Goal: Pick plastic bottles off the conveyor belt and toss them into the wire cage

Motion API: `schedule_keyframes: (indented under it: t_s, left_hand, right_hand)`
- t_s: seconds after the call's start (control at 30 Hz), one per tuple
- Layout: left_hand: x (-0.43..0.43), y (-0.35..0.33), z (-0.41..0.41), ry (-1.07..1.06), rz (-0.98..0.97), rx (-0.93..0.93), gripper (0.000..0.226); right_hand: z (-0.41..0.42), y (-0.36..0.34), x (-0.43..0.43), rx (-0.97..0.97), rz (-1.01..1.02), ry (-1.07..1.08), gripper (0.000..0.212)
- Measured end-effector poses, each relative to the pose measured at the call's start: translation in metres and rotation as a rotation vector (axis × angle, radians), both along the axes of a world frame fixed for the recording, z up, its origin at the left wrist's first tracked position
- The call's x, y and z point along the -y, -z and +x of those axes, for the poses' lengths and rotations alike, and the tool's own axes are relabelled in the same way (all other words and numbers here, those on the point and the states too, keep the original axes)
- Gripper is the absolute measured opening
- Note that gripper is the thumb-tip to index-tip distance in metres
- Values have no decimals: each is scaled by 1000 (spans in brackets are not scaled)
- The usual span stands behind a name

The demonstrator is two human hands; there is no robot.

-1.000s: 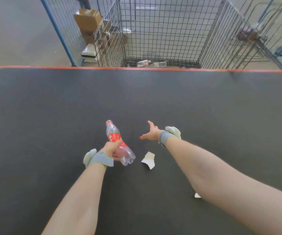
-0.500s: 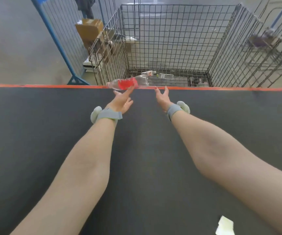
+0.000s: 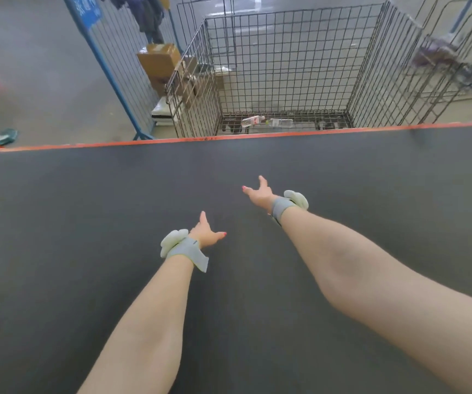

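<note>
Inside wire cage, two plastic bottles

The conveyor belt is plain charcoal grey, edged on its far side by a thin orange-red strip. At upper centre, the wire cage is dark grey wire in a square grid, and the bottles on its floor are clear. The left wristband and right wristband are grey with pale greenish-white pods. The nails on the left hand and right hand are red. At upper left, the fence frame is blue and the cardboard box is brown.
</note>
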State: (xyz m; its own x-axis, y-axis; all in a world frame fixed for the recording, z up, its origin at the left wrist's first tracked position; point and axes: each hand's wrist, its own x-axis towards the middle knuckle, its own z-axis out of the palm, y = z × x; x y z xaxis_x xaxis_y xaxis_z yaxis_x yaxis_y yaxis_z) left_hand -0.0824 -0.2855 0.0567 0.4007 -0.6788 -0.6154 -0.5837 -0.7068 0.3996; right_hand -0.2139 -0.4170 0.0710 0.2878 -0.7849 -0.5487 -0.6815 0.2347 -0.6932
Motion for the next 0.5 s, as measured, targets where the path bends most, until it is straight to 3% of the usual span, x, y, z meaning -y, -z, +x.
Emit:
schedule_keyframes:
  t_s: [0.17, 0.3, 0.5]
  left_hand:
    - [-101, 4, -17, 160, 195, 238, 97]
    - [-169, 17, -15, 195, 320, 255, 107]
    - [-225, 40, -34, 208, 368, 222, 109]
  right_hand:
    - [-33, 14, -101, -159, 60, -189, 92]
    - [-54, 35, -168, -325, 116, -382, 102]
    - [-74, 76, -243, -367, 140, -528, 119]
